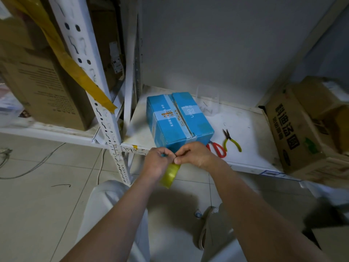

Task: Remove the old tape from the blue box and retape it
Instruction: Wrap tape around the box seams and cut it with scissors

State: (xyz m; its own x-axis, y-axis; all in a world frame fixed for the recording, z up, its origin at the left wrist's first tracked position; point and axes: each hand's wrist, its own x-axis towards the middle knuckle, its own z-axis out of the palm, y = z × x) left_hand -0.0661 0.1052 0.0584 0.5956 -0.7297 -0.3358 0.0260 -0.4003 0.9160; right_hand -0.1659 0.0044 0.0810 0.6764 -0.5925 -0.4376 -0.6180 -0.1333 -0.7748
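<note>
The blue box (179,120) stands on a low white shelf (251,140), its top flaps meeting along a centre seam with pale tape across the lid. Just in front of its near bottom edge, my left hand (155,163) and my right hand (196,155) meet, fingertips pinching the same spot. A strip of yellowish translucent tape (170,174) hangs down from between them, over the floor. Whether its upper end still sticks to the box is hidden by my fingers.
Red-handled scissors (217,149) and yellow-handled pliers (232,140) lie on the shelf right of the box. A large brown carton (302,129) fills the shelf's right end. A perforated white shelf post (105,118) and cartons stand at left. Cables cross the tiled floor.
</note>
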